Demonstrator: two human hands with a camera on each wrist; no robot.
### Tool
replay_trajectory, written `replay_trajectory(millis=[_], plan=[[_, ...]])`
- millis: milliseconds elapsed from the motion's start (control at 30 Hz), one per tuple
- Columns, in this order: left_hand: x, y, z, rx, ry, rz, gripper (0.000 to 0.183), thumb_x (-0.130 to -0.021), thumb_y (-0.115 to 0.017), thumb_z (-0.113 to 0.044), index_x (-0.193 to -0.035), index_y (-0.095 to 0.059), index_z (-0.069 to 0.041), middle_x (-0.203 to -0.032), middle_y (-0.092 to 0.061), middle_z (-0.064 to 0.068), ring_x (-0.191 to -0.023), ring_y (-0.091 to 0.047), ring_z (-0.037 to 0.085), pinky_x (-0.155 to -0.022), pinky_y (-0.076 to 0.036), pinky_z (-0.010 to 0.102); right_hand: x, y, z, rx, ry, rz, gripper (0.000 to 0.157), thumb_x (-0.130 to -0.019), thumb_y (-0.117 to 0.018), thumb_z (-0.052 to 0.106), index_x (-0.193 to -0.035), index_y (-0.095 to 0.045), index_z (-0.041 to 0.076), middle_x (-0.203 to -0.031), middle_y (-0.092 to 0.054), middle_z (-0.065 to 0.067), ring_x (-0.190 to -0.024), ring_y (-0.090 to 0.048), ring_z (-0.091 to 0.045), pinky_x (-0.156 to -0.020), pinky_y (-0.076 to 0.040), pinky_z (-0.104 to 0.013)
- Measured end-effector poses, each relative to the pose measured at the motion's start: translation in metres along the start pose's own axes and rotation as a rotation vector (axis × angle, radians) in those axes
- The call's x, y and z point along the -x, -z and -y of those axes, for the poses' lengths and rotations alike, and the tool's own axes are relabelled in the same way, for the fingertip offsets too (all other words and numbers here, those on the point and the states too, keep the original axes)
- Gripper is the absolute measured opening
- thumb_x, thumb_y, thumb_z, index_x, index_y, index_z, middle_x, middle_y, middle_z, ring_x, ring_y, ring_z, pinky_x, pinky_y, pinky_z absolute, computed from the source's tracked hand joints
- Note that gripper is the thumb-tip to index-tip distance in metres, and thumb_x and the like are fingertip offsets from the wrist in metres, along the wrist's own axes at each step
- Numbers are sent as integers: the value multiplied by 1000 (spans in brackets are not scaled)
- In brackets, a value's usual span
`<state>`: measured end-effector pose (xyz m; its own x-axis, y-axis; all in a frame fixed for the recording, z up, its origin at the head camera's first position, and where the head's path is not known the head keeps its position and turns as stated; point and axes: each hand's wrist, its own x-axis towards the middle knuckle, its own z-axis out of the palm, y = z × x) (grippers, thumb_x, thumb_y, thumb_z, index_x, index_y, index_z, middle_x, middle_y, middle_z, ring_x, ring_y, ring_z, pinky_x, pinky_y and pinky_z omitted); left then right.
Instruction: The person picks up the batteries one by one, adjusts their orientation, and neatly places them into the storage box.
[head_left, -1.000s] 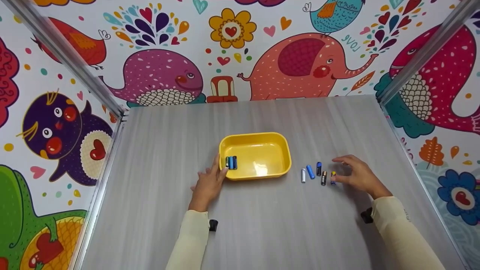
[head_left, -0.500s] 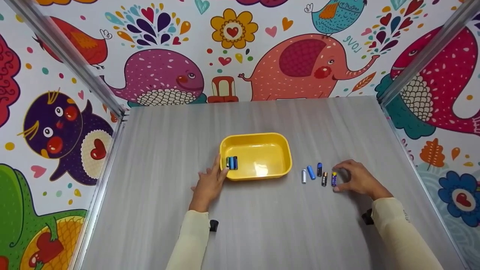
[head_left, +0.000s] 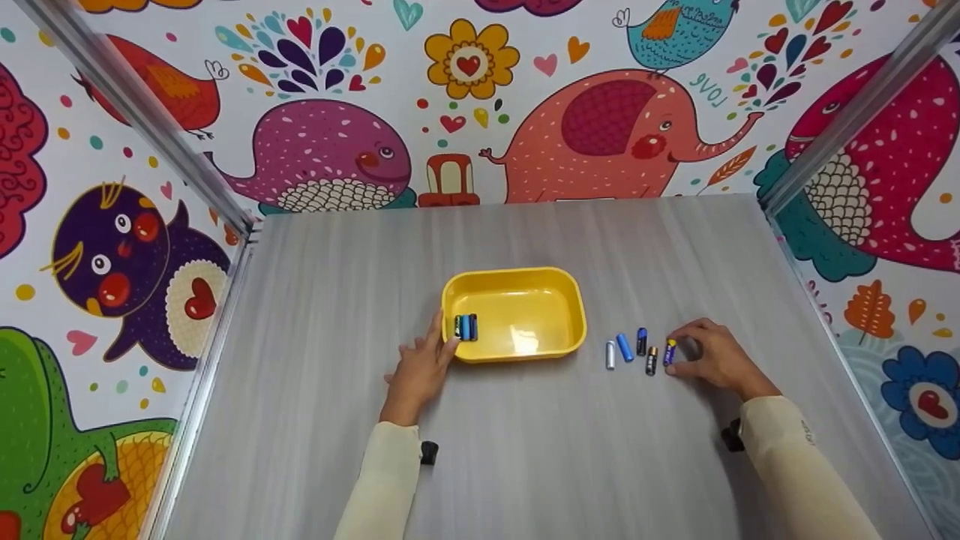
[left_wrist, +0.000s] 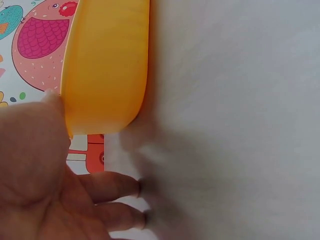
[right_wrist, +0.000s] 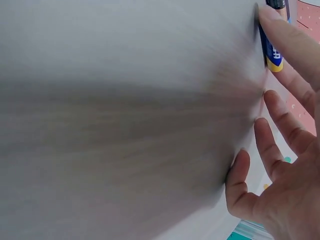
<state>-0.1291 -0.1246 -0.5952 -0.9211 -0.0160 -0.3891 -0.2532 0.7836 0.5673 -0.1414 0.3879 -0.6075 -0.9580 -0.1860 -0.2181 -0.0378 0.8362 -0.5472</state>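
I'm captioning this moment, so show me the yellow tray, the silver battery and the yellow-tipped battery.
Yellow tray (head_left: 521, 306): head view, on its bare floor.
Silver battery (head_left: 610, 355): head view, on the middle of its side.
Yellow-tipped battery (right_wrist: 273, 52): right wrist view, on its blue label.

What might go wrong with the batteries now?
The yellow-tipped battery might slip, since the right hand seems to pinch it only near its ends. That hand could also knock the copper-topped battery right beside it, making it roll. If the left hand, touching the tray, gives it a jolt, the three batteries inside might roll apart.
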Motion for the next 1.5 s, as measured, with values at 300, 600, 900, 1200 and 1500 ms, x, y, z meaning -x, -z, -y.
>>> replay_trajectory(millis=[300, 600, 900, 1200, 1500], plan=[[0, -1, 1, -16, -3, -11, 69, -104, -35, -65, -162, -2, -48, -163, -33, 25, -152, -21, 54, -106, -14, 87, 0, -2, 3, -17, 13, -17, 52, -80, -89, 31, -125, -71, 13, -128, -56, -18, -120, -47, -39, -101, -43, -64], [2, -1, 1, 0, -16, -18, 69, -103, -34, -67, -162, -4, -48, -163, -34, 26, -151, -20, 56, -104, -14, 88, 0, 0, 10, -32, 28, -61, 49, -79, -90, 30, -121, -71, 11, -124, -61, -17, -109, -56, -35, -97, -50, -59], [1, -1, 0, -4, -3, -13, 69, -104, -36, -64, -163, -4, -46, -164, -31, 25, -152, -19, 55, -106, -12, 87, -5, 0, 18, -62, 12, -56, 49, -82, -88, 33, -123, -70, 13, -126, -60, -14, -108, -55, -32, -96, -51, -54], [2, -1, -1, -1, 0, -14, 70, -103, -35, -67, -162, -3, -48, -164, -32, 23, -152, -20, 55, -106, -12, 87, -10, 2, 32, -86, 27, -61, 54, -83, -86, 36, -127, -67, 12, -131, -58, -16, -116, -57, -38, -100, -50, -63], [1, -1, 0, -7, -4, -6, 68, -105, -36, -64, -162, -2, -49, -164, -32, 24, -152, -21, 54, -106, -13, 87, -16, 3, 46, -118, 66, -82, 58, -82, -87, 36, -130, -66, 11, -132, -59, -14, -122, -58, -42, -98, -51, -63]])
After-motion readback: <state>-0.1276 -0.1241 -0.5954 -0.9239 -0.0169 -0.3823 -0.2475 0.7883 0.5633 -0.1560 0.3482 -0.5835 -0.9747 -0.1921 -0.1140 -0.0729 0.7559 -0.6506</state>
